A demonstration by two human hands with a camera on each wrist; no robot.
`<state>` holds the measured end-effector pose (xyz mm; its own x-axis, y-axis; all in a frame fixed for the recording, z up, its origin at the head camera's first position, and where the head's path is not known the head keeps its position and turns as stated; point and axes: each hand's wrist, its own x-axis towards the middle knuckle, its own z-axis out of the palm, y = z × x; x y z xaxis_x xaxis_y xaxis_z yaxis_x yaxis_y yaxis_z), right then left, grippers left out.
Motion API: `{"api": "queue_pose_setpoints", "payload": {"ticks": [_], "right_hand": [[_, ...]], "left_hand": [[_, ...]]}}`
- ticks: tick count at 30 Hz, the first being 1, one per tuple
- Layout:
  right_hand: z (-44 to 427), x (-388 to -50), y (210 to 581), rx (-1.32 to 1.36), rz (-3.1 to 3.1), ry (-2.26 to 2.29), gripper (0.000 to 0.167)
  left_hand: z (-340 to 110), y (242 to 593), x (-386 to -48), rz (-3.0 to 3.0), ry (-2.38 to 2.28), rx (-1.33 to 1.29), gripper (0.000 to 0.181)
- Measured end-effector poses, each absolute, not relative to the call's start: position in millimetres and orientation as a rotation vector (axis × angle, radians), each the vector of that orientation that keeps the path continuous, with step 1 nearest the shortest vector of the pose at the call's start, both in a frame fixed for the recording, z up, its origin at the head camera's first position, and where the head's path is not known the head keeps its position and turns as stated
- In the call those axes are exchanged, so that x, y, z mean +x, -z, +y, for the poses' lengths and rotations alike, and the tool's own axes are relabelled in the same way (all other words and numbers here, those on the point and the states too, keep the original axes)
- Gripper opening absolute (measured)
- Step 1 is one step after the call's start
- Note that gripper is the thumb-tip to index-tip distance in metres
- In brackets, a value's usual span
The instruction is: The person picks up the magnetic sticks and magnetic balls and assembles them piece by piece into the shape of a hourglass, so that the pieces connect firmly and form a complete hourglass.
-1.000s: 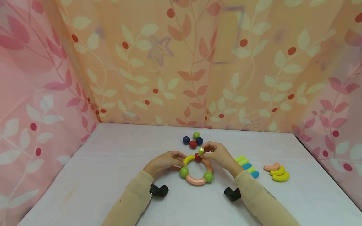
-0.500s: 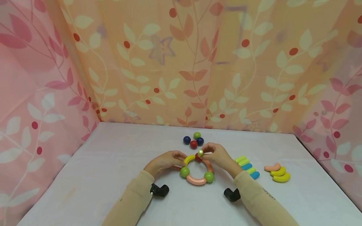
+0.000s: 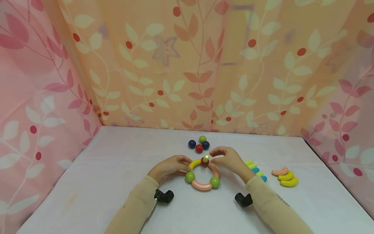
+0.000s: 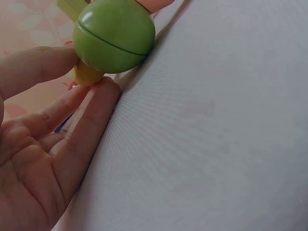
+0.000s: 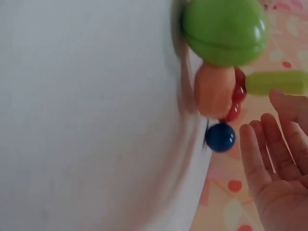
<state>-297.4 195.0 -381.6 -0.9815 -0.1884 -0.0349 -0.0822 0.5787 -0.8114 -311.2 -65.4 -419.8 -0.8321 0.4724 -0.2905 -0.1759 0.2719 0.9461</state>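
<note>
A ring of curved toy pieces and balls lies on the white table in the head view. My left hand (image 3: 170, 166) pinches its yellow curved piece (image 3: 194, 164) between thumb and fingers, beside a green ball (image 4: 115, 36). A light-green stick (image 3: 206, 158) stands up from the red ball (image 3: 204, 162) at the ring's far side. My right hand (image 3: 229, 160) hovers just right of that stick, fingers spread and holding nothing; the right wrist view shows a gap between them. A peach curve (image 3: 201, 186), an orange curve (image 3: 215, 170) and another green ball (image 3: 215, 182) complete the ring.
Behind the ring sit loose balls: two blue (image 3: 192, 144), one red (image 3: 199, 148) and one green (image 3: 203, 139). Several green and blue sticks (image 3: 255, 170) lie to the right, partly behind my right hand. Farther right are peach and yellow curved pieces (image 3: 289, 182).
My right hand has let go of the light-green stick and drawn back slightly to the right. The stick now stands by itself on the red ball. My left hand stays in place.
</note>
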Motion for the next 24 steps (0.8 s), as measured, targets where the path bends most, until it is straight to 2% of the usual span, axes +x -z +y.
{"api": "queue_pose_setpoints", "payload": {"ticks": [17,24], "right_hand": [[278,-296,359,-0.107,2.737,1.289,0.053],[297,-292,365,-0.05,2.746,1.278,0.054]], "left_hand": [[-69,420,-314,2.006,-1.607,0.254,0.04],[-68,421,-313,2.004,-1.602,0.258,0.039]]}}
